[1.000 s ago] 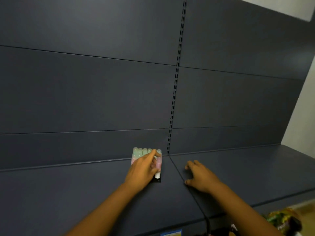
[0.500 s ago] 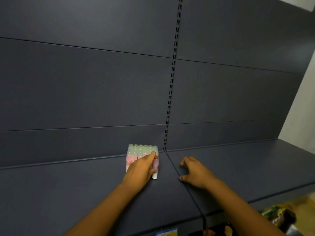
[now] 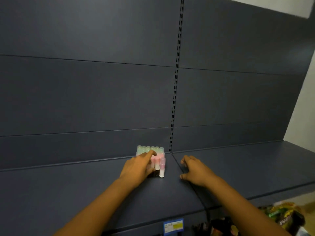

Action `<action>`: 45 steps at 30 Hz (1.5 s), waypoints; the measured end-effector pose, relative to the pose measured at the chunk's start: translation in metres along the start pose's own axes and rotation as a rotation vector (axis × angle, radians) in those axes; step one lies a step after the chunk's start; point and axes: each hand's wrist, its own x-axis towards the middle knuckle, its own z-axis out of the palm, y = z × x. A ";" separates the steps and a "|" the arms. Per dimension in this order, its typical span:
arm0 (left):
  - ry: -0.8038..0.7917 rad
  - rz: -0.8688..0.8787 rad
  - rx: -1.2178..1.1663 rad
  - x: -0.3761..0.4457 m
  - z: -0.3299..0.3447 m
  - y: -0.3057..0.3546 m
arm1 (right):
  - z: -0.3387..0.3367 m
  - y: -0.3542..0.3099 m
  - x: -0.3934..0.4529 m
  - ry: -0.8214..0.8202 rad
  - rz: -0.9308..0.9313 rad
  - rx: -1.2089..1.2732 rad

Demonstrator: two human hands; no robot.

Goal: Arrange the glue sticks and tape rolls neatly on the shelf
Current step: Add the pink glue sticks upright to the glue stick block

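A block of pastel glue sticks (image 3: 150, 150) stands upright in rows at the back of the dark shelf (image 3: 85, 188), against the back panel. One pale stick (image 3: 162, 167) stands at the block's front right corner. My left hand (image 3: 139, 167) lies over the front of the block, index finger stretched across the caps and thumb near the sticks' bases. My right hand (image 3: 194, 169) rests spread on the shelf just right of the seam, touching no stick. No tape rolls are in view.
A slotted upright (image 3: 175, 92) splits the back panel. A blue price label (image 3: 173, 225) sits on the shelf's front edge. Colourful packaged goods (image 3: 283, 217) lie below at the lower right. A pale wall (image 3: 305, 106) borders the shelf on the right.
My left hand has slid slightly left over the block, uncovering the front right stick. My right hand stays in place on the shelf.
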 end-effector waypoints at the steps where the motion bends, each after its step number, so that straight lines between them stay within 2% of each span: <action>1: 0.000 -0.010 0.015 -0.005 -0.007 -0.007 | 0.000 -0.008 -0.002 0.005 -0.011 -0.003; 6: -0.197 -0.111 0.091 -0.046 -0.045 -0.055 | 0.001 -0.069 -0.005 0.016 -0.094 -0.026; 11: -0.215 -0.221 0.150 -0.116 -0.103 -0.113 | 0.013 -0.168 -0.009 0.099 -0.238 -0.123; 15: -0.231 -0.339 0.224 -0.194 -0.154 -0.161 | 0.046 -0.262 -0.024 -0.039 -0.322 -0.019; 23: -0.192 -0.527 0.256 -0.361 -0.241 -0.236 | 0.128 -0.452 -0.066 -0.154 -0.575 0.084; 31: -0.083 -0.765 0.306 -0.478 -0.312 -0.300 | 0.173 -0.612 -0.088 -0.215 -0.783 0.099; 40: -0.016 -0.920 0.314 -0.548 -0.356 -0.394 | 0.214 -0.753 -0.067 -0.235 -0.959 0.096; 45: -0.028 -0.993 0.330 -0.561 -0.385 -0.462 | 0.229 -0.824 -0.040 -0.228 -0.987 0.151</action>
